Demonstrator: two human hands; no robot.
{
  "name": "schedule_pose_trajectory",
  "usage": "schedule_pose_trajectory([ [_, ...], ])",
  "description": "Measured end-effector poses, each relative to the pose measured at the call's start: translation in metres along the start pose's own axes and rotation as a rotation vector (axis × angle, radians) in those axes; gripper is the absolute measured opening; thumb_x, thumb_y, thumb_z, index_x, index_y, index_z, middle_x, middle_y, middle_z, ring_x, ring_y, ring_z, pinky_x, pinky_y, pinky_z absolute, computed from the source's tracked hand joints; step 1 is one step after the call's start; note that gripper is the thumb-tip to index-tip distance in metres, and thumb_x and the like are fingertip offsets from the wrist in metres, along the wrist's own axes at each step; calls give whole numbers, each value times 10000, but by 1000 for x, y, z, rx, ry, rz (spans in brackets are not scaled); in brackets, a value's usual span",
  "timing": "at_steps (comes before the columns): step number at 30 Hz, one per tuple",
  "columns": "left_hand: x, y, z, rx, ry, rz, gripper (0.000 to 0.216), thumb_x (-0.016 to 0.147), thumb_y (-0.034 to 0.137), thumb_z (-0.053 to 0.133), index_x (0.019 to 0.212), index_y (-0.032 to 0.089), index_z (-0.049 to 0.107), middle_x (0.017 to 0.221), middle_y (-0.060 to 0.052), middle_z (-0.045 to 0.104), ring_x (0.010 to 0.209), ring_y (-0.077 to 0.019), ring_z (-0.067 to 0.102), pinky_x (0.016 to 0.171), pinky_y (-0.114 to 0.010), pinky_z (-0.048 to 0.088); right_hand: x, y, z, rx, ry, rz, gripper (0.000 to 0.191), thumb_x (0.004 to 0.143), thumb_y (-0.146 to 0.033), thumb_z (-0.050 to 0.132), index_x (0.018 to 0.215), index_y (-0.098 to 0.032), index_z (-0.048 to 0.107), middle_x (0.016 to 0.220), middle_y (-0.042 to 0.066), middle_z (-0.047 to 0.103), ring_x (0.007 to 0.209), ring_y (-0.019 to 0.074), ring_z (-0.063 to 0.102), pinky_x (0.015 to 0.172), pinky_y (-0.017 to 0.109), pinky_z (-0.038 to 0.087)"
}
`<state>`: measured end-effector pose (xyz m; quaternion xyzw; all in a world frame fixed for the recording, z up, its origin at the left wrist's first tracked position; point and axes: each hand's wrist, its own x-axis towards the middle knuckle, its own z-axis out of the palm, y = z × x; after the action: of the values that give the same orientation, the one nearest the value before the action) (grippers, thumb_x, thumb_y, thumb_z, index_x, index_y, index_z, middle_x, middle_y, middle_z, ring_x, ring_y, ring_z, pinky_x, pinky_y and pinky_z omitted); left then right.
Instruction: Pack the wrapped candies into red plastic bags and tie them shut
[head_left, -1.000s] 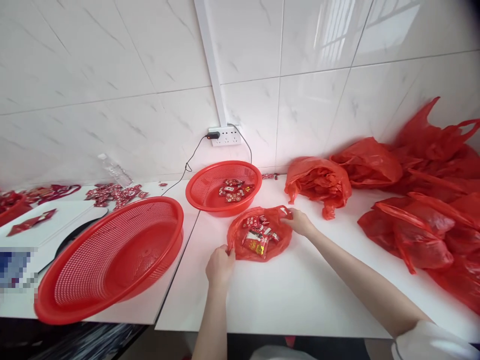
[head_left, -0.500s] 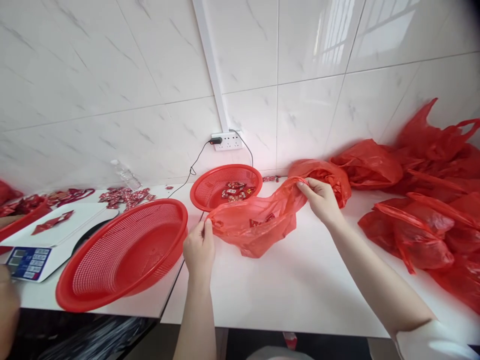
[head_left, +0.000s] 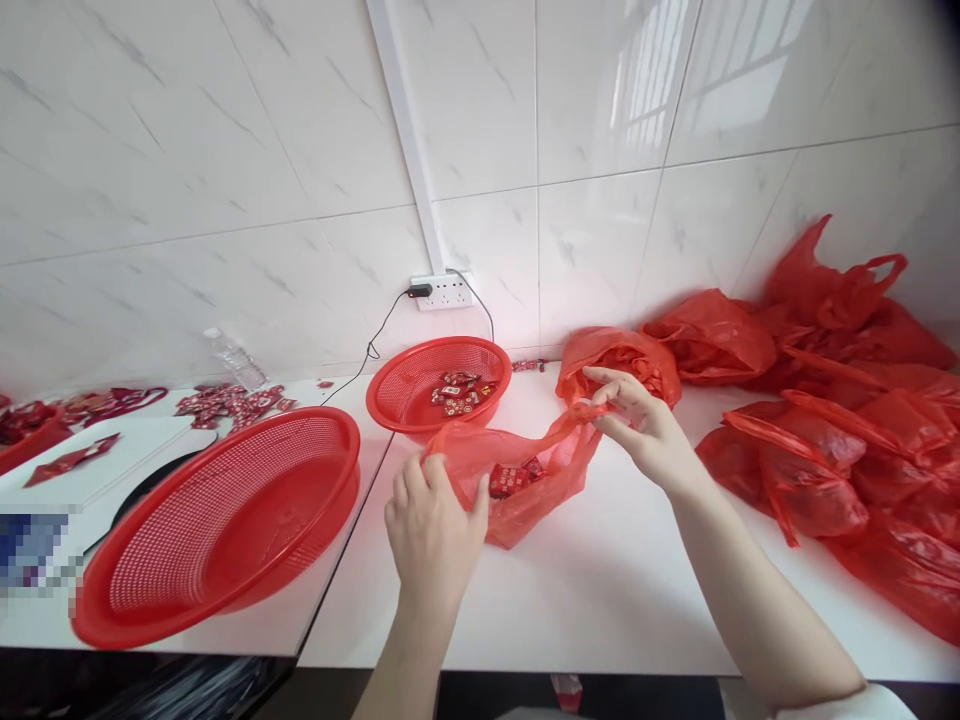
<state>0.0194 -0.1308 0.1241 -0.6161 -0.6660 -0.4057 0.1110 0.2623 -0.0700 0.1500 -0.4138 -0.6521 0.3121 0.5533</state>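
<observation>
A thin red plastic bag [head_left: 529, 510] rests on the table in front of me, its mouth spread. Small red printed packets [head_left: 514, 478] show inside it. My left hand [head_left: 435, 525] is at the bag's left rim, thumb apart from the curved fingers, touching the film without a closed pinch. With my right hand [head_left: 637, 425] I hold the rim at the opposite side between thumb and fingers, the index finger stretched out. Just behind the bag stands a round red basket [head_left: 386, 395] with several packets in its bottom.
A larger red basket [head_left: 285, 530] tilts at the left, beside a white scale [head_left: 142, 455] bearing a red packet. Filled red bags [head_left: 817, 460] crowd the right. Loose packets [head_left: 232, 403] and a clear bottle [head_left: 236, 360] lie near the wall. A cable [head_left: 373, 350] runs from the power strip [head_left: 448, 291].
My left hand has loosened from its pinch and moved right over the rim. The bag's mouth has drawn narrower and tipped toward me, showing more packets. My right index finger has lifted.
</observation>
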Motion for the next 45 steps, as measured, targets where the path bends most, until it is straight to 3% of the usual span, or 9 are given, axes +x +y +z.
schedule_pose_trajectory([
  [7,7,-37,-6,137,-217,-244,295,820,192,483,1112,191,523,970,-104,668,835,-262,640,699,-336,443,1,12,-19,355,-249,207,162,796,-328,638,738,-212,541,1398,64,521,1197,298,530,969,456,410],
  [13,40,-57,-35,90,-320,-241,165,803,364,551,760,218,615,662,-19,655,647,-215,596,600,-299,380,20,15,-24,590,-242,346,120,787,-349,665,799,-231,644,1264,50,634,1109,269,594,956,439,423],
  [17,70,-56,-39,-382,-526,-233,213,773,386,599,686,197,644,715,-22,661,657,-179,575,620,-286,412,36,6,-11,569,-195,389,178,778,-375,678,760,-206,625,1138,72,683,1047,255,614,914,420,451],
  [21,98,-47,-29,-998,-480,-181,224,778,367,636,670,171,655,1105,-84,661,962,-230,600,787,-316,465,50,-6,0,586,-7,221,248,764,-400,711,751,-210,552,1138,65,677,930,216,641,791,372,506],
  [24,109,-25,-18,-1254,-536,-137,311,805,345,637,1084,212,665,1181,-94,633,1078,-255,583,912,-379,447,58,-18,12,577,45,138,275,761,-409,725,789,-211,536,1049,62,698,849,181,651,765,341,517],
  [28,108,15,5,-1202,-727,-74,615,810,314,668,1381,287,439,874,-7,640,806,-176,636,883,-389,461,62,-39,38,490,-79,-33,248,783,-389,718,818,-207,553,939,42,702,843,170,657,815,346,513],
  [33,102,43,37,-1022,-780,1,301,830,392,647,1076,220,658,887,-47,645,885,-205,611,825,-335,476,60,-44,54,120,-262,-309,144,848,-347,648,889,-210,651,1139,64,647,1132,220,578,947,379,462],
  [37,102,39,54,-1075,-771,-206,363,857,528,568,919,183,661,731,-28,613,699,-158,591,637,-267,466,59,-18,42,50,-216,-220,220,927,-324,519,1081,-232,646,1167,54,640,1117,195,586,988,389,440],
  [45,88,27,65,-1136,-973,-396,414,861,546,548,1055,190,635,465,77,422,344,-63,350,375,-183,310,48,32,35,261,-136,20,248,787,-418,696,806,-186,609,750,28,667,720,164,645,743,344,543],
])
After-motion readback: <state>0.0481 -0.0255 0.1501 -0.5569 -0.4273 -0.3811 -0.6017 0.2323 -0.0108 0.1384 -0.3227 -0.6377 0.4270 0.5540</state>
